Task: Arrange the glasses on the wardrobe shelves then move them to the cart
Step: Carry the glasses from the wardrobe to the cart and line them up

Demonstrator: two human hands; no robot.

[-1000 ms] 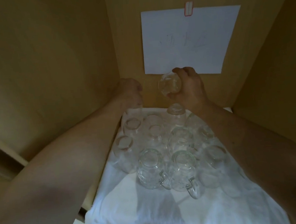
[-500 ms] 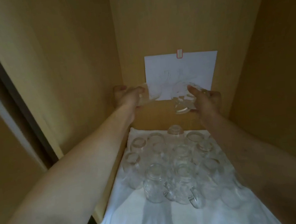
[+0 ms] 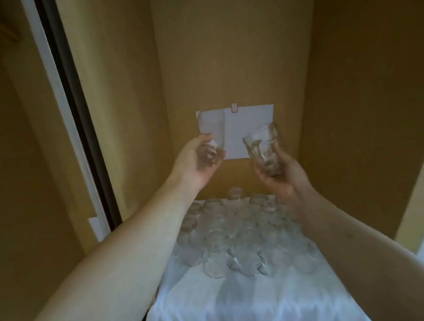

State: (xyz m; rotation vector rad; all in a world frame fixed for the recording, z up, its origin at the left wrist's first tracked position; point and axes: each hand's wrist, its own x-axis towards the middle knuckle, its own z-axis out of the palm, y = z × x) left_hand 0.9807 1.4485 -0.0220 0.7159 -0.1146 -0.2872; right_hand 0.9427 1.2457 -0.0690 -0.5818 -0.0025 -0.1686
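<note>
My left hand (image 3: 193, 162) holds a tall clear glass (image 3: 212, 132) by its base, raised in front of the wardrobe's back wall. My right hand (image 3: 283, 176) grips a clear patterned tumbler (image 3: 264, 147), tilted with its mouth toward the left. Below both hands, several clear glasses and handled mugs (image 3: 241, 237) stand upside down, packed together on a white cloth (image 3: 246, 309) that covers the shelf.
A white sheet of paper (image 3: 249, 128) is taped to the wooden back wall. Wooden side walls (image 3: 124, 117) close in on left and right. A dark door edge with a white strip (image 3: 73, 127) runs along the left.
Both hands have lifted their glasses higher and drawn back from the wall, away from the cluster. The view has pulled back and tilted up.
</note>
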